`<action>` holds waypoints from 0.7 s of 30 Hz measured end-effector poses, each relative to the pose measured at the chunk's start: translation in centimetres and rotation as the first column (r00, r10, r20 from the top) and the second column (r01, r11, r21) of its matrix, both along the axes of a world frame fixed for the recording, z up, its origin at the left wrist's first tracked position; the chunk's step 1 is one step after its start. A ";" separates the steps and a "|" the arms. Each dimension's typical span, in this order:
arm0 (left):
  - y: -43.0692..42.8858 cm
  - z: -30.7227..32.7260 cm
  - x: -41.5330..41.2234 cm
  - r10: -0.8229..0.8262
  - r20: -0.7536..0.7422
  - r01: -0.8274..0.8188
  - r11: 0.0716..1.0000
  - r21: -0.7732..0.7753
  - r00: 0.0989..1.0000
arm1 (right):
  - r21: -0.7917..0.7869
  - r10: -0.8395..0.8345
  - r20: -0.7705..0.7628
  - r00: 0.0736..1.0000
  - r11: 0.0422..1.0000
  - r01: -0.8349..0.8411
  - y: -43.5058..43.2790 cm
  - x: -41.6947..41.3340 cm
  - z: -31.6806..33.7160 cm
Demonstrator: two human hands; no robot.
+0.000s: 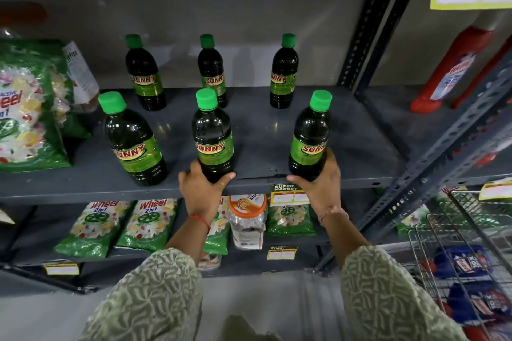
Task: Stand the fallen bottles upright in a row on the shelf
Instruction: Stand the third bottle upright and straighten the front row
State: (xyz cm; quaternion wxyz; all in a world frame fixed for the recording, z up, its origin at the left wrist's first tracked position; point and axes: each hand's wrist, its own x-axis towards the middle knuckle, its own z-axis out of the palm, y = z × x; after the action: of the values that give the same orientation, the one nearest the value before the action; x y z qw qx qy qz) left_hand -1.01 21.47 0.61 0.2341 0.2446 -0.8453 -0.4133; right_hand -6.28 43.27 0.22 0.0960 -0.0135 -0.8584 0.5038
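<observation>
Several dark bottles with green caps and green "SUNNY" labels stand upright on the grey metal shelf (263, 130). Three form a back row: back-left bottle (144, 75), back-middle bottle (212, 72), back-right bottle (283, 73). Three more stand near the front edge: front-left bottle (133, 141), front-middle bottle (212, 135), front-right bottle (310, 135). My left hand (201, 188) wraps the base of the front-middle bottle. My right hand (322, 180) wraps the base of the front-right bottle. No bottle lies on its side.
Green detergent bags (27, 108) crowd the shelf's left end. A red bottle (454, 69) stands on the neighbouring shelf at right. Below are more green bags (122, 227) and a clear jar (248, 221). A wire basket (465, 257) sits at lower right.
</observation>
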 end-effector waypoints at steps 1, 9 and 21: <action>-0.1 0.0 0.3 -0.014 -0.011 0.014 1.000 0.019 1.000 | -0.048 -0.059 -0.013 0.998 0.997 0.058 -0.2 1.2 -0.1; -6.3 -0.3 4.2 0.374 -0.201 -0.381 0.924 0.003 0.905 | 0.037 0.298 -0.038 0.954 0.954 -0.297 -10.8 6.3 1.2; -13.1 0.5 1.7 0.268 -0.067 -0.261 0.961 0.096 0.961 | 0.096 0.284 0.083 0.955 0.952 -0.291 -15.6 0.8 1.4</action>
State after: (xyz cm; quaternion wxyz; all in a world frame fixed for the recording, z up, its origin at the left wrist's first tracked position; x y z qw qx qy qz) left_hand 0.67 8.38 1.06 0.3100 0.3487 -0.7763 -0.4239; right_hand -5.52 27.63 1.60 -0.0072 0.0995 -0.8797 0.4649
